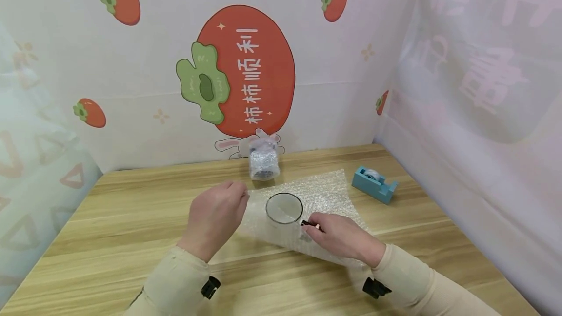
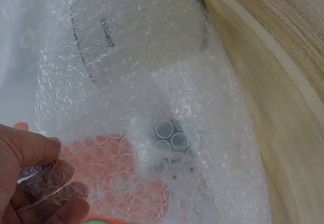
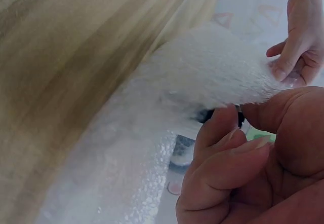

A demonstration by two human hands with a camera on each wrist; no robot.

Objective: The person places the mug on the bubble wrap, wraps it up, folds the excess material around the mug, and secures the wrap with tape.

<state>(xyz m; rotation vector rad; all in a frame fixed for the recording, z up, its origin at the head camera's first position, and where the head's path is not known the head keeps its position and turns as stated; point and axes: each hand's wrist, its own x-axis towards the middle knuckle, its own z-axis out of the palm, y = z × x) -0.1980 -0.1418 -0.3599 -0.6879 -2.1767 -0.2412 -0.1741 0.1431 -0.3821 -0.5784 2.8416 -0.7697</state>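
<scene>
A clear glass cup [image 1: 284, 208] with a dark rim stands on a sheet of bubble wrap [image 1: 327, 191] spread over the table. My left hand [image 1: 218, 211] pinches the sheet's left edge between thumb and fingers and holds it raised beside the cup. Printed letters on the cup show through the wrap [image 2: 152, 97] in the left wrist view. At the cup's right side, the thumb and fingers of my right hand [image 1: 340, 235] pinch its black handle [image 1: 307, 224]. Part of the cup's body is hidden behind the wrap.
Behind the cup stands a bundle in bubble wrap [image 1: 264, 160], near the back wall. A blue tape dispenser [image 1: 374, 184] with a roll of clear tape sits at the right. Printed cloth hangs around the wooden table [image 1: 131, 218] on the back and sides.
</scene>
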